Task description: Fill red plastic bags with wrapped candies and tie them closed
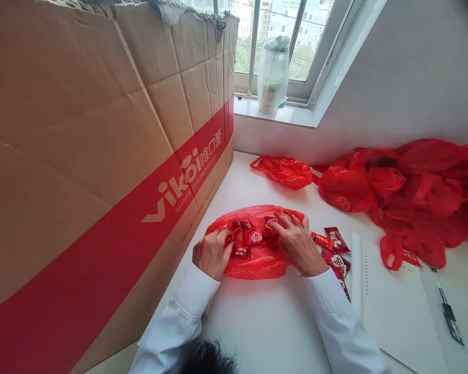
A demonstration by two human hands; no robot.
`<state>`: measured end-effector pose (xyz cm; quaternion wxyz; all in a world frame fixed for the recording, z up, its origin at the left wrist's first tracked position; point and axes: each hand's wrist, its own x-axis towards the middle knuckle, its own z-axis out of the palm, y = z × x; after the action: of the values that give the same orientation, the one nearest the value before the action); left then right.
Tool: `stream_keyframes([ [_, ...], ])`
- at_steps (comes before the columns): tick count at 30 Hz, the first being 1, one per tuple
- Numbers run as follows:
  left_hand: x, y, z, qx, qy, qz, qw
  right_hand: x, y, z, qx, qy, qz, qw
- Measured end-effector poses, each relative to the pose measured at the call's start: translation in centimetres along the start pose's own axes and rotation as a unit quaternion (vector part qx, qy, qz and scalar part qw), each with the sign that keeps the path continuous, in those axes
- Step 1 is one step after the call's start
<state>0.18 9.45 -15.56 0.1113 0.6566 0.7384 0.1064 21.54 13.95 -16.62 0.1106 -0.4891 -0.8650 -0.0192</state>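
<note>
A red plastic bag lies spread on the white table, with several small red-wrapped candies on it. At its left end my left hand is closed, fingers curled on the bag's edge beside the candies. My right hand rests over the right end. Its fingers are apart and bent, touching a dark red packet near the bag's far edge. What lies under the right palm is hidden. Just right of that hand, several red candy packets sit loose on the table.
A tall cardboard box walls off the left side. Crumpled red plastic bags pile up at the back right, and another red bag lies behind my hands. A notebook, a pen and a bagged jar on the sill are also present.
</note>
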Motion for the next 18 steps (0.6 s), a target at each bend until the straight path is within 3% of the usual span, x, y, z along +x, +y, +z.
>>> stream_keyframes([
  [4,-0.1,-0.1,0.1,0.002,-0.001,0.001,1.000,0.0,-1.4,-0.3,0.026,-0.031,-0.039,0.998],
  [8,-0.2,-0.3,0.2,-0.003,-0.002,0.002,1.000,0.4,-2.4,1.1,0.024,-0.051,-0.002,0.998],
  [12,-0.4,-0.4,0.3,-0.010,0.001,0.002,1.000,0.5,-2.4,1.8,0.045,-0.048,0.013,0.998],
  [18,-0.4,-0.3,0.2,-0.016,0.004,0.005,1.000,0.3,-1.7,0.8,0.059,-0.036,0.025,0.997],
])
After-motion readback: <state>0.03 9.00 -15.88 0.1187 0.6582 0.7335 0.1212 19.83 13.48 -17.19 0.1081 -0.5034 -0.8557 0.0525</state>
